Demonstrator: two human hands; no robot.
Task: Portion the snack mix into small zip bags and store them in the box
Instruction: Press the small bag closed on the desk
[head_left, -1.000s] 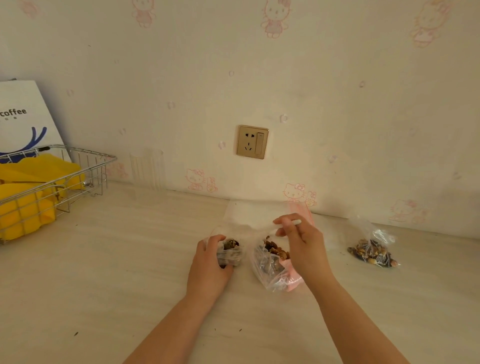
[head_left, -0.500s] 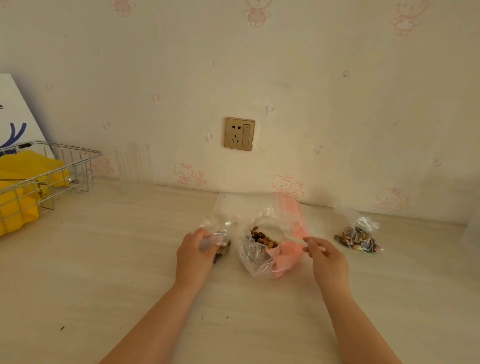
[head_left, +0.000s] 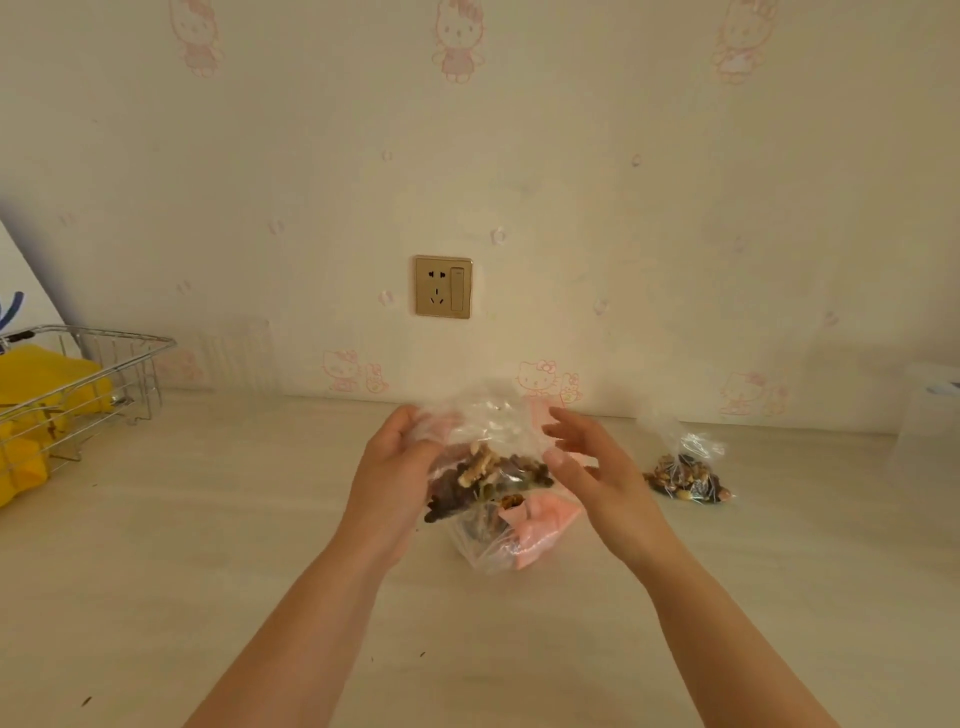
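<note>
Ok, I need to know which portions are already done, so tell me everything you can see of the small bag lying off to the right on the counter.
The small bag is clear, crinkly plastic holding a low heap of mixed nuts and dark pieces. It lies on the pale counter near the wall, its loose empty top sticking up toward the back. Whether its zip is closed cannot be told. Neither hand touches it; the right hand is apart from it, to its left.
</note>
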